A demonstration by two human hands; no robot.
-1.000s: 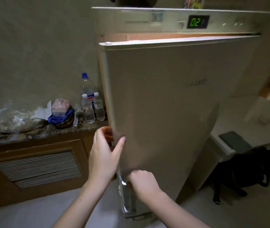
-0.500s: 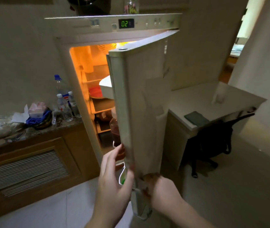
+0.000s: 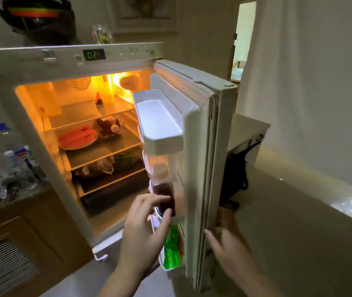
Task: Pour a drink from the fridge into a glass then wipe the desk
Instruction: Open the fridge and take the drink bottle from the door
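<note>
The fridge (image 3: 42, 63) stands open and lit inside, with its door (image 3: 211, 146) swung out to the right. A clear drink bottle (image 3: 163, 187) with a pale cap and dark red liquid stands upright in the door's middle rack. My left hand (image 3: 145, 228) is at this bottle, fingers on its left side and thumb on its front. My right hand (image 3: 228, 241) holds the door's outer edge low down, fingers on the seal. A green bottle (image 3: 171, 247) sits in the bottom door rack. A corner of the white desk (image 3: 250, 127) shows behind the door. No glass is in view.
Cut watermelon on a plate (image 3: 77, 137) and bagged food lie on the fridge shelves. Water bottles (image 3: 20, 168) crowd the stone counter at the left above a wooden cabinet (image 3: 9, 254). A helmet (image 3: 40, 18) rests on top of the fridge. A black chair (image 3: 235, 174) stands under the desk.
The fridge door has swung from nearly closed to wide open. My left hand left the door's edge and reached in to the dark red bottle. My right hand stayed at the door's lower edge.
</note>
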